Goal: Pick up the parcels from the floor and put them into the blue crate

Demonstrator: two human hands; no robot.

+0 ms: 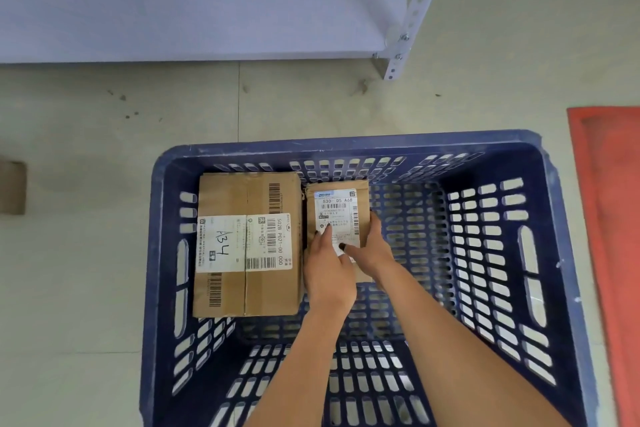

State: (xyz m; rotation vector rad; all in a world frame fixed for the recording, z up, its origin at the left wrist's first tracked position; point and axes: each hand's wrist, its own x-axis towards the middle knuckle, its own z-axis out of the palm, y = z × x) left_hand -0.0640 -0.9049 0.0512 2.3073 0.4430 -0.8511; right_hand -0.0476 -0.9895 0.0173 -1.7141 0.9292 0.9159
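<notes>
Here, both bare forearms reach in from about six o'clock over the near rim of the dark blue slotted plastic crate (346, 144). The left hand (329, 274) and the right hand (372, 248) meet on the small brown cardboard parcel with a white shipping label (337, 210), pinching its near end between them: left fingers lie on the label, right fingers wrap the three o'clock edge. That parcel sits inside the crate near its middle, long axis running six to twelve o'clock, label up, its far end close against the twelve o'clock wall; whether it rests fully on the floor of the crate I cannot tell. Just beside it at nine o'clock lies the larger brown cardboard box marked "A34" (247, 246), flat, long axis also six to twelve. From the small parcel toward three o'clock and toward six o'clock the crate floor is bare. Beyond the crate, a grey metal shelf (194, 0) spans twelve o'clock; a red mat (613, 218) lies at three o'clock.
</notes>
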